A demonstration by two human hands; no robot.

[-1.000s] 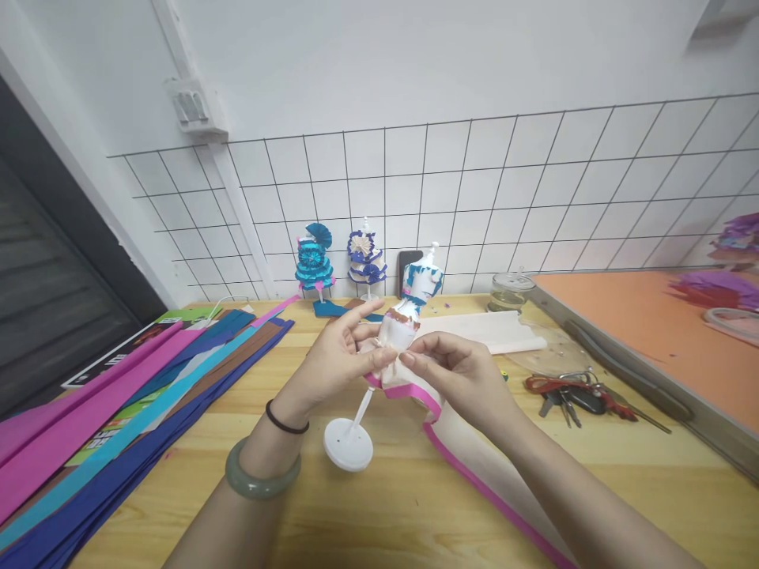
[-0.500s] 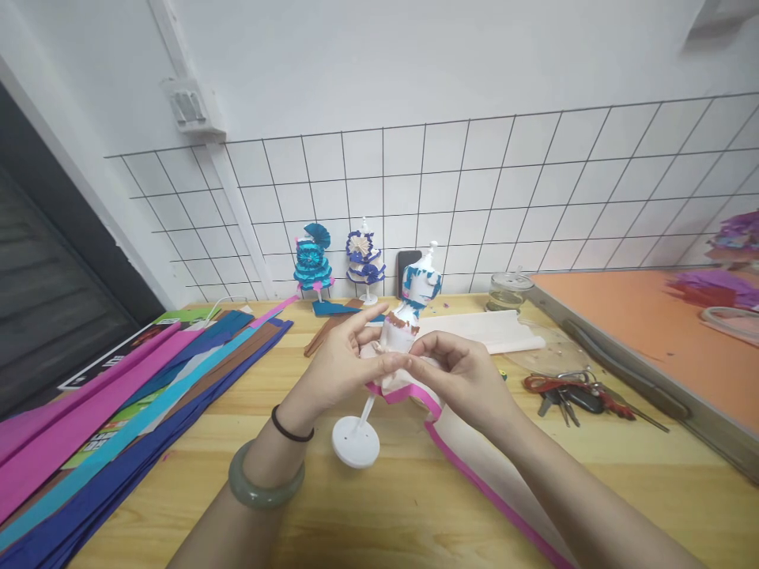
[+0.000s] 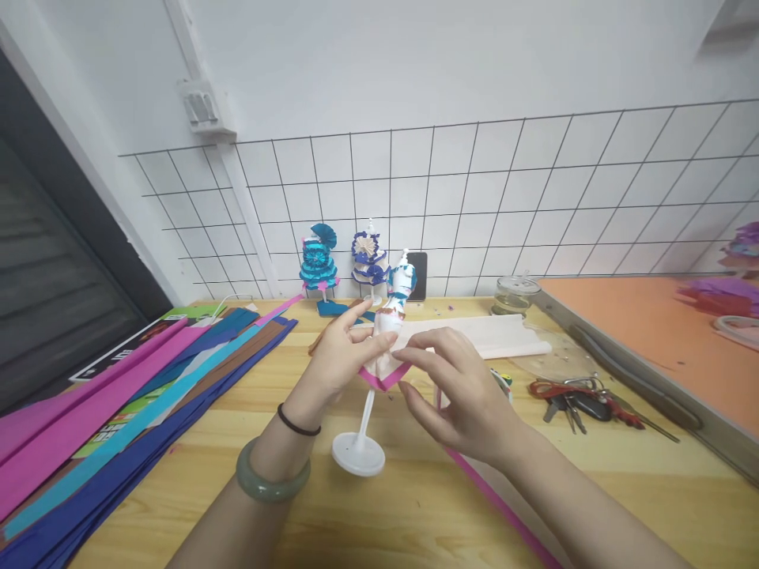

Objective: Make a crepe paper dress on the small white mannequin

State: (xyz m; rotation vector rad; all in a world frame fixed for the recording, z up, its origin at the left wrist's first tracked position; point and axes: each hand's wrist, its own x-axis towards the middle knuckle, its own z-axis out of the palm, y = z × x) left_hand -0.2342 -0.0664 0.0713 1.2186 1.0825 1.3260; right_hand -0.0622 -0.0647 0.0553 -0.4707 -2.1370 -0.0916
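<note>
My left hand is closed around the middle of a miniature white dress form, which leans a little to the right. Teal and brown scraps of paper cling to its upper part, and its round white base is tilted. Cream crepe paper with a pink border wraps the lower body. Beside it, my right hand has its thumb and fingers apart, the fingertips close to or touching the wrapped paper. A long cream strip with a pink edge runs under my right forearm.
Colored crepe paper strips cover the left side. At the back stand a turquoise-dressed form, a blue-and-cream one and a phone. To the right are a glass jar, keys and an orange board.
The dress form has turned in my left hand, and its top has shifted left. My right thumb and fingers have parted from their pinch at the paper; the pink border now hangs in a point.
</note>
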